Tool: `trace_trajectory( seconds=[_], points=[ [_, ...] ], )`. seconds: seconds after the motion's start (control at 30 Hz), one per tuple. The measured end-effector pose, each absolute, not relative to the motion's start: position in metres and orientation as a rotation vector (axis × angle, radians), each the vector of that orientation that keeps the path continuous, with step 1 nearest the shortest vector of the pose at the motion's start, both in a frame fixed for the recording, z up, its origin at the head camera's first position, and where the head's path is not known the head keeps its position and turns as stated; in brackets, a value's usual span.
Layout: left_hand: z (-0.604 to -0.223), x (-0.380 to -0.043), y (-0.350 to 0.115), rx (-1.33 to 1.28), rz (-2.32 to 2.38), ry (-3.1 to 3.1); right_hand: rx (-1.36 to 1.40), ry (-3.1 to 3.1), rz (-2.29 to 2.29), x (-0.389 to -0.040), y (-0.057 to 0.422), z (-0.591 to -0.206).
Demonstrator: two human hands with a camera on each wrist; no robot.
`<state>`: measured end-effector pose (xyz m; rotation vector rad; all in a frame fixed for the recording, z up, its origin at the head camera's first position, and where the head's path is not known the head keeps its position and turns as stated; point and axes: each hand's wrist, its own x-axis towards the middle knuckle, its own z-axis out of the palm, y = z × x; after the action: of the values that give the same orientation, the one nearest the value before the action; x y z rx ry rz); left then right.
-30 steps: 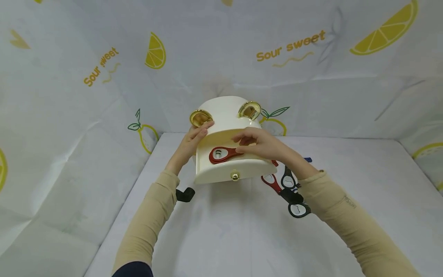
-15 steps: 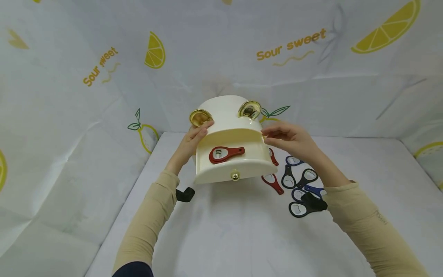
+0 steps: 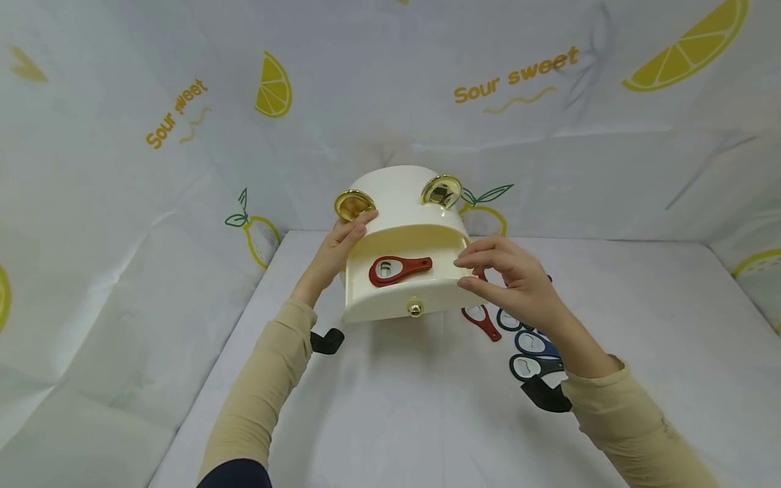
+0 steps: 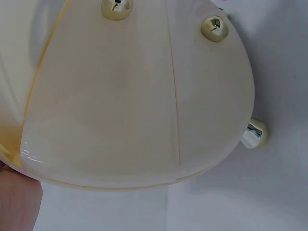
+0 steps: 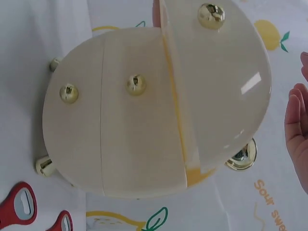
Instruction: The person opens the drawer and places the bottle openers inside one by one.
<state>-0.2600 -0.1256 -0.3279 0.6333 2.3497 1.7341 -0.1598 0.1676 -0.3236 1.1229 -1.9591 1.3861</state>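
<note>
A cream rounded cabinet (image 3: 399,193) with two gold ears stands at the back of the table. Its top drawer (image 3: 378,308), with a gold knob, is pulled out. Inside lies a red bottle opener (image 3: 399,270) with a white round face. My left hand (image 3: 335,254) rests along the cabinet's left side, its fingertips by the left ear. By the drawer's right end is my right hand (image 3: 515,278), thumb and fingers bent and apart, with nothing between them. In the right wrist view, that hand appears at the right edge, apart from the cabinet.
Right of the cabinet lie more bottle openers: a red one (image 3: 483,322), a blue one (image 3: 531,342) and a black one (image 3: 526,367), some partly hidden by the right arm. Lower closed drawers with gold knobs (image 5: 136,85) show in the wrist views. Behind is a lemon-printed cloth (image 3: 366,81).
My right hand moves from above the red bottle opener out to the drawer's right side, then slightly lower. The opener stays in the drawer. My left hand keeps its place.
</note>
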Motion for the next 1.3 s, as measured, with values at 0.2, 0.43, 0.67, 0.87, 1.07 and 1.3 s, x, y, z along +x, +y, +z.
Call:
trace_trajectory(
  seconds=[0.2,0.43,0.67,0.87,1.07,1.3],
  points=[
    [-0.337,-0.267,-0.128,0.646,1.748,2.347,1.049,-1.952,1.443,-0.147,0.153,-0.33],
    [-0.353,-0.281,-0.13,0.643,1.752,2.37,1.05,-2.04,1.579,-0.139,0.14,-0.339],
    [-0.335,-0.266,-0.127,0.633,1.73,2.363,1.004,-2.154,1.675,-0.134,0.127,-0.35],
    [-0.331,-0.262,-0.126,0.646,1.726,2.362,0.98,-2.133,1.708,-0.137,0.118,-0.361],
    [-0.332,-0.263,-0.126,0.661,1.725,2.364,0.908,-2.177,1.773,-0.137,0.115,-0.369],
    [-0.332,-0.263,-0.126,0.661,1.725,2.362,0.832,-2.143,1.944,-0.134,0.111,-0.381]
  ],
)
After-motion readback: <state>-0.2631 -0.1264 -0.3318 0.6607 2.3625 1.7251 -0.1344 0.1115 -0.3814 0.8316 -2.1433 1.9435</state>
